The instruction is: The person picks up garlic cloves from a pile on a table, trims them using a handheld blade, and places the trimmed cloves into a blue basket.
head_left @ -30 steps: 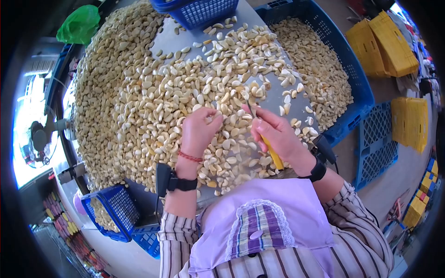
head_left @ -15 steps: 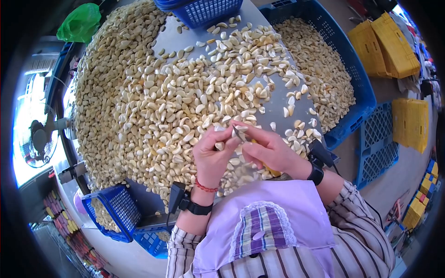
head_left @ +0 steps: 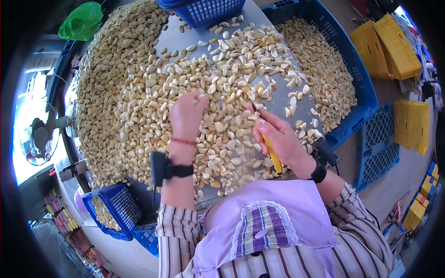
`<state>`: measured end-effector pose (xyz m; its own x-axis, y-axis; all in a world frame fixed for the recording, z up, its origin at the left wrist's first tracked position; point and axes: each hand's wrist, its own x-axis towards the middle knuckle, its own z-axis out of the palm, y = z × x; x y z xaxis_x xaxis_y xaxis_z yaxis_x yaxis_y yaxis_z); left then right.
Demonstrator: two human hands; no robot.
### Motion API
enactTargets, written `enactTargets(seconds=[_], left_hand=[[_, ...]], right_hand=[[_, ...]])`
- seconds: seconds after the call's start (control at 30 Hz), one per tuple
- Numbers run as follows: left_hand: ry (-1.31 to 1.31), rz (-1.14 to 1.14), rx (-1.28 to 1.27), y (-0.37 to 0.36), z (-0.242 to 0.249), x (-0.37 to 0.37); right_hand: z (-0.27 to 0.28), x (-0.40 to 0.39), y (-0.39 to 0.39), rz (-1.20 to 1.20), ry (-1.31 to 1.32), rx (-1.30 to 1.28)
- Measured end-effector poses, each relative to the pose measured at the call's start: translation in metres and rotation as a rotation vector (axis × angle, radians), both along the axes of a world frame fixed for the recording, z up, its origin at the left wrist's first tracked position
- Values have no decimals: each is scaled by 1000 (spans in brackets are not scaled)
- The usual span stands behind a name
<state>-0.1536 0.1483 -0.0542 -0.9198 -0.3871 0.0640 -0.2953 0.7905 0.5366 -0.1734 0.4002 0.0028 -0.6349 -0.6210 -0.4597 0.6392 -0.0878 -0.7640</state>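
Peeled garlic cloves (head_left: 157,116) lie in a large spread over the grey metal table (head_left: 278,95), heaped deepest toward the left. My left hand (head_left: 187,111), a red bracelet at its wrist, is over the middle of the cloves. Its fingers are curled together at the tips, and what they hold, if anything, is too small to make out. In my right hand (head_left: 280,139) is a small knife (head_left: 273,155) with a yellow handle. The handle's end points toward my apron, and the short dark blade points away from me over the cloves.
A large blue crate (head_left: 366,99) full of garlic pieces stands at the right. One blue basket (head_left: 206,14) sits at the table's far edge; another (head_left: 123,211), holding cloves, is at lower left. Yellow crates (head_left: 394,46) and a green bag (head_left: 81,21) lie beyond.
My hands were together at the knife blade with a clove between them. The left has moved away, leftward and farther over the heap. The right has shifted slightly right, still gripping the knife.
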Motion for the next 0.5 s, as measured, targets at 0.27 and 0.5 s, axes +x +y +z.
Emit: enactTargets(seconds=[0.27, 0.5], left_hand=[[-329, -52, -195, 11, 22, -23], [-332, 21, 351, 9, 40, -15]], right_hand=[[-2, 3, 5, -58, -59, 8], [-2, 2, 5, -26, -15, -1]])
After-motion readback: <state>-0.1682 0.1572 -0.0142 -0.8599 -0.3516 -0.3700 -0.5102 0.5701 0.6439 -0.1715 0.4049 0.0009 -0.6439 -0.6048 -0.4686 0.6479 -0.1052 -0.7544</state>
